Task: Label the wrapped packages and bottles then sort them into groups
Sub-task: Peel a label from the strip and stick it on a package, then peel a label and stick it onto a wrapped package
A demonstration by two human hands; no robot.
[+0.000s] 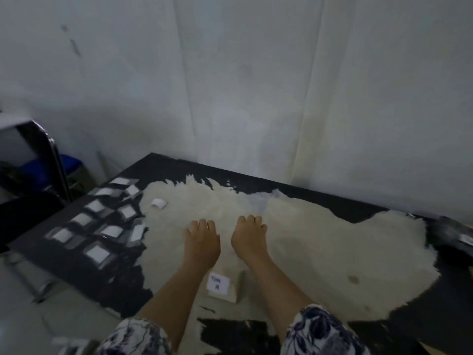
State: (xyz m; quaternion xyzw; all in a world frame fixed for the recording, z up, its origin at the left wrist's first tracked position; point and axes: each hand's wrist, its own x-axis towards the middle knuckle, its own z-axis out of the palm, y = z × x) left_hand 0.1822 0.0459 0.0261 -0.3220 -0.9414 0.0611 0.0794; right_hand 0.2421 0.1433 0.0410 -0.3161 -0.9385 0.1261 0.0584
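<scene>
A cream-wrapped package with a white handwritten label lies on the fluffy cream rug, between my forearms. My left hand and my right hand rest palm-down side by side on the rug beyond the package, fingers curled, holding nothing that I can see. Several dark wrapped packages with blank white labels lie in rows on the black table's left part. One loose curled white label sits on the rug's far left. No bottles are clearly visible.
A white wall stands right behind the table. A dark blurred object lies at the table's right edge. A chair with a metal frame and a blue seat stands to the left of the table.
</scene>
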